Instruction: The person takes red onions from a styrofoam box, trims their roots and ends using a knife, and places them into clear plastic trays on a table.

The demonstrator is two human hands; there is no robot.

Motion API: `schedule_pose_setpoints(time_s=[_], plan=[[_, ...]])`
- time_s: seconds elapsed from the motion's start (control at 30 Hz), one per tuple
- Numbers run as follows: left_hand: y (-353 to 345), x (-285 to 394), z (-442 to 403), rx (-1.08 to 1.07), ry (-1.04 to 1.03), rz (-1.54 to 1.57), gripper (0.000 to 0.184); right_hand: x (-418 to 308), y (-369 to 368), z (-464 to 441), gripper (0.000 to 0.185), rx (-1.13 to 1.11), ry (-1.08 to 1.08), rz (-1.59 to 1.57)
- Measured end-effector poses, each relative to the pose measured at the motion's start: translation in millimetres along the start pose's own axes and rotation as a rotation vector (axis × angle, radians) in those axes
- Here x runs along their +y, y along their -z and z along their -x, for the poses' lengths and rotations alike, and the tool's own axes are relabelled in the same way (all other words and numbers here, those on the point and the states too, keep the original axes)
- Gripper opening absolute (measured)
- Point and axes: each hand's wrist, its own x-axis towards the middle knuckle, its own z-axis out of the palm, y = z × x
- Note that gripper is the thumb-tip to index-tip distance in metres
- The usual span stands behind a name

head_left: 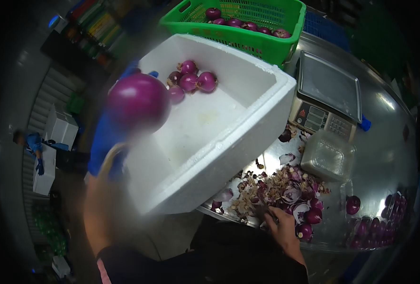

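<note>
A large, blurred purple onion (141,102) is close to the camera, held up by my left hand (105,142) in a blue glove, over the left wall of a white foam box (229,156). Several onions (189,82) lie in the box's far corner. My right hand (282,228), bare, is low over a heap of onion skins (266,189) on the metal table; its fingers are curled, and what they hold is too dark to make out. Peeled onions (313,216) lie just right of that hand.
Behind the box stands a green crate (285,42) with onions. A scale (330,87) and a clear plastic tray (328,156) are on the table (385,142). Packed onions (373,227) sit at the right. Far left, a person (33,142) stands by white boxes.
</note>
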Motion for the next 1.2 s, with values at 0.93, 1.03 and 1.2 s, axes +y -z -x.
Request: schedule_pose_setpoints(time_s=[0.93,1.03,1.2], plan=[[-133,-131,174,-0.681,0.552,-0.234,0.093,0,67,32,0.048,-0.033,0.374,0.367],[-130,-134,175,-0.716,0.546,-0.224,0.093,-2,68,34,0.048,-0.053,0.39,0.361],[-133,-132,176,-0.714,0.507,-0.228,0.093,-7,56,32,0.047,-0.021,0.467,0.324]])
